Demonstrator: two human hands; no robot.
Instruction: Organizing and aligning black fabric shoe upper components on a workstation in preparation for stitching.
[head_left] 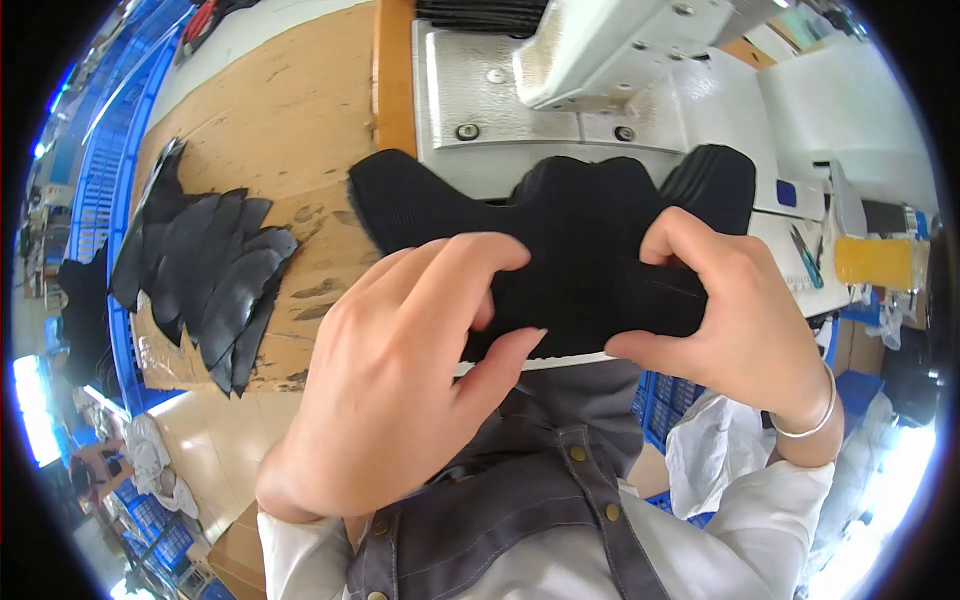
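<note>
A stack of black fabric cut pieces, shaped like shoe uppers with wavy edges, lies at the front edge of the white machine bed. My left hand grips its near left part, index finger curled on top and thumb near the front edge. On the opposite side, my right hand pinches the stack's near right part between curled fingers and thumb. Layers show along the far right lobe. Some fingertips of both hands are hidden in or behind the dark fabric.
A white sewing machine stands beyond the fabric. Left of it, a pile of shiny black leather-like pieces rests on a cardboard-covered table beside a blue crate. Teal-handled snips and a yellow thread cone sit at the right.
</note>
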